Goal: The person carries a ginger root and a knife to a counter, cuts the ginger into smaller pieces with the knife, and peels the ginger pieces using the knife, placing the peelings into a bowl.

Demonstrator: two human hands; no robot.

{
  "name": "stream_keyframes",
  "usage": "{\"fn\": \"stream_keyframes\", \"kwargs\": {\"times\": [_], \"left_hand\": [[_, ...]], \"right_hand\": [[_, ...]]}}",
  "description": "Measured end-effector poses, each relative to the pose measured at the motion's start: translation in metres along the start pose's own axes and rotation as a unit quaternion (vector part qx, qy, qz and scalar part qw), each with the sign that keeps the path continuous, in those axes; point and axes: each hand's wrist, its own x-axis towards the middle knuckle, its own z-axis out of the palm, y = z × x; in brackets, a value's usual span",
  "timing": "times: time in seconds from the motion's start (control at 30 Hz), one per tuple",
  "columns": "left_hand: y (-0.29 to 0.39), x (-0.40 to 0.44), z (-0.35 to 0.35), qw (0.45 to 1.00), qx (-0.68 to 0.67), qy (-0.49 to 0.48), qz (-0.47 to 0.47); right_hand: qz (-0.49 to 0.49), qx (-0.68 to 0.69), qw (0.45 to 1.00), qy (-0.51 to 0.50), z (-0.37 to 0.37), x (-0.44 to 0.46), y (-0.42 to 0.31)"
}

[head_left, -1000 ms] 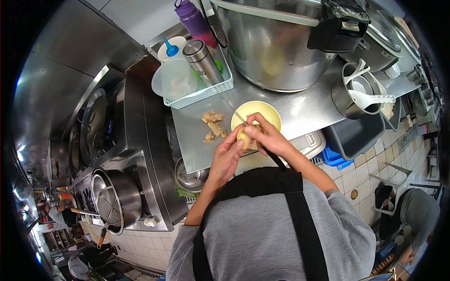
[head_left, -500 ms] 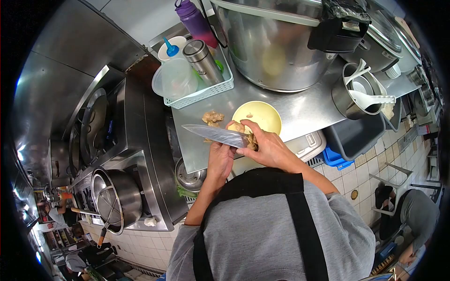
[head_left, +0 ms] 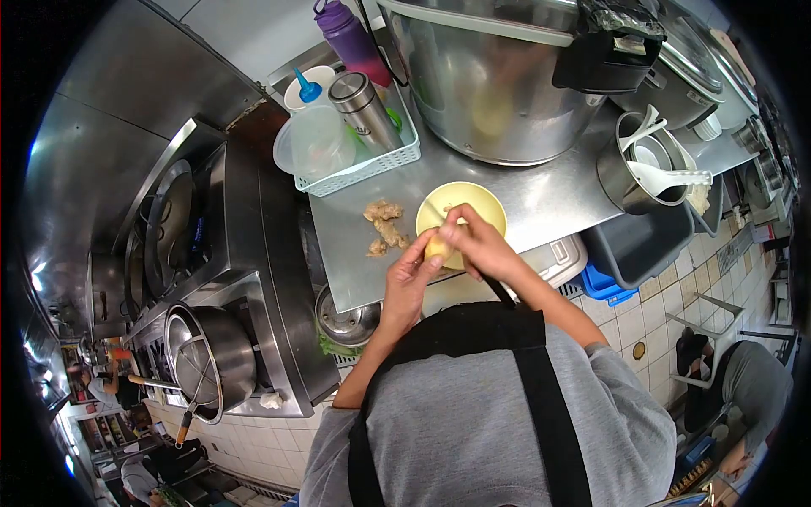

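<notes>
at the near left edge of the yellow bowl [head_left: 490, 204], the person's left hand [head_left: 408, 280] pinches a pale yellow piece [head_left: 438, 248], seemingly peeled ginger, between thumb and fingers. the right hand [head_left: 480, 250], over the bowl's near side, has its fingers closed around a knife [head_left: 435, 209], its blade slanting across the bowl's left part. left of the bowl, brown ginger knobs [head_left: 388, 231] lie on the steel table [head_left: 355, 275]. beyond the bowl stands a large steel pot [head_left: 498, 93]; to the bowl's far left, a basket [head_left: 372, 171] holds 1 steel flask [head_left: 365, 114]; well right of the bowl stands a smaller pot [head_left: 621, 182].
</notes>
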Motion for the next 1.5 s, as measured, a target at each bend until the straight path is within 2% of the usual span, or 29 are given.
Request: {"fn": "stream_keyframes", "kwargs": {"times": [0.13,0.17,0.27,0.4,0.5,0.6,0.7,0.8,0.83,0.93,1.0,1.07,1.1,1.2,1.4,1.5], "left_hand": [[0.006,0.006,-0.004,0.992,-0.12,0.004,-0.04],[0.007,0.008,-0.005,0.986,-0.155,0.013,-0.059],[0.004,0.011,-0.006,0.984,-0.159,0.056,-0.054],[-0.004,0.012,-0.01,0.99,-0.133,0.046,-0.031],[0.002,0.01,-0.006,0.988,-0.146,0.041,-0.038],[0.001,0.007,-0.005,0.992,-0.125,0.02,-0.028],[0.01,0.002,0.004,0.994,-0.105,-0.012,-0.039],[0.008,0.007,-0.007,0.983,-0.166,-0.062,-0.038],[0.008,0.01,-0.01,0.981,-0.18,-0.061,-0.042],[0.003,0.015,-0.017,0.978,-0.2,-0.042,-0.051],[-0.001,0.017,-0.017,0.982,-0.182,-0.003,-0.044],[-0.001,0.017,-0.015,0.987,-0.156,0.0,-0.024],[-0.001,0.017,-0.015,0.99,-0.143,0.001,-0.013],[-0.006,0.018,-0.017,0.992,-0.124,0.033,0.011],[-0.007,0.015,-0.015,0.995,-0.06,0.031,0.076],[-0.004,0.014,-0.014,0.992,0.045,0.034,0.109]], "right_hand": [[-0.029,-0.012,0.999,0.041,-0.009,-0.002,-0.001],[-0.057,-0.108,0.991,0.045,-0.008,-0.005,-0.001],[-0.194,-0.222,0.954,0.053,0.006,-0.018,-0.002],[-0.115,-0.276,0.954,0.021,0.012,-0.028,-0.018],[-0.117,-0.278,0.953,0.028,0.013,-0.027,-0.016],[-0.213,-0.23,0.946,0.082,0.015,-0.015,0.0],[-0.025,-0.053,0.998,0.016,0.003,-0.009,-0.008],[0.0,0.2,0.979,-0.032,-0.012,0.004,0.003],[-0.022,0.167,0.985,-0.033,-0.014,0.003,0.004],[-0.057,-0.054,0.997,-0.01,-0.004,-0.018,-0.01],[-0.15,-0.167,0.974,0.005,0.0,-0.021,-0.006],[-0.159,-0.209,0.965,0.01,0.004,-0.025,-0.006],[-0.111,-0.19,0.975,-0.017,0.003,-0.028,-0.014],[-0.123,-0.204,0.971,-0.016,0.003,-0.029,-0.016],[-0.124,-0.183,0.975,-0.025,0.004,-0.028,-0.015],[-0.145,-0.146,0.978,-0.015,0.006,-0.027,-0.016]]}}
